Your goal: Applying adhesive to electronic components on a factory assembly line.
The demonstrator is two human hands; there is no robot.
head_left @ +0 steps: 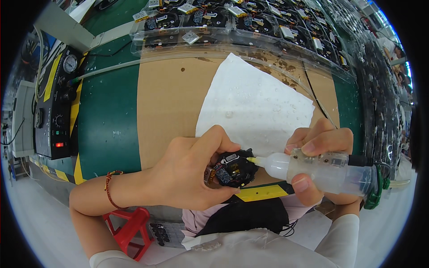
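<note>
Between the thumb and fingers of my left hand (187, 167), which is closed, I grip a round black electronic module (235, 169) by its edge. Small metal parts and a circuit board show on its upper face. My right hand (319, 156) is wrapped round a glue dispensing syringe (342, 174), a translucent barrel lying almost level. Its thin yellowish tip (254, 159) points left and meets, or nearly meets, the module's right rim; I cannot tell which. A green cap (376, 187) with a hose closes the syringe's rear end. My palm hides part of the barrel.
White paper (250, 100) with drops on it lies on brown cardboard (167, 98). Clear trays (214, 38) of similar modules stand along the back. A black dispenser box (56, 107) with a gauge sits at left, its hose (107, 68) crossing the bench. A red stool (129, 230) stands below.
</note>
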